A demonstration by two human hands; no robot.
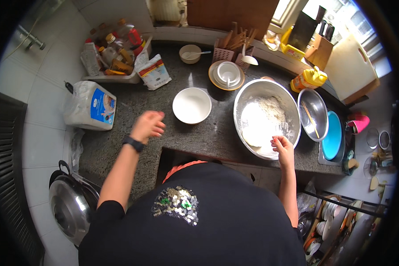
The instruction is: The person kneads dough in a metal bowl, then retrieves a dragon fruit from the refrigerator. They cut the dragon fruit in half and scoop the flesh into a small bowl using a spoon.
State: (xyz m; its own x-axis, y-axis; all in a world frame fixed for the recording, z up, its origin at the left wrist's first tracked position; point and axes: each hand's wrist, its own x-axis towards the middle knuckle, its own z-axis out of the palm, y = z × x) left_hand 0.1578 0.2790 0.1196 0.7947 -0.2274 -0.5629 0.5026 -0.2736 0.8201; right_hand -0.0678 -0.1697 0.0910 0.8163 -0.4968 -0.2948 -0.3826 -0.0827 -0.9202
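My left hand [148, 124], with a black watch [133, 144] on the wrist, is over the dark stone counter and looks slightly blurred. Nothing shows between its loosely bent fingers. To its right stands a white bowl [192, 105]. My right hand [282, 148] is at the near right rim of a large steel basin [238, 128], thumb and fingertips together; whether something small is pinched there cannot be told. In the basin lie a pale dough-like lump [252, 135] and crumbly flour mixture [271, 109].
A large white plastic jug [86, 104] and a bin of bottles [111, 79] stand left, near an opened packet [154, 73]. Stacked bowls [228, 73], a small bowl [190, 55] and utensil baskets [222, 55] line the back. Right are a steel bowl with chopsticks [312, 114] and a blue basin [331, 134].
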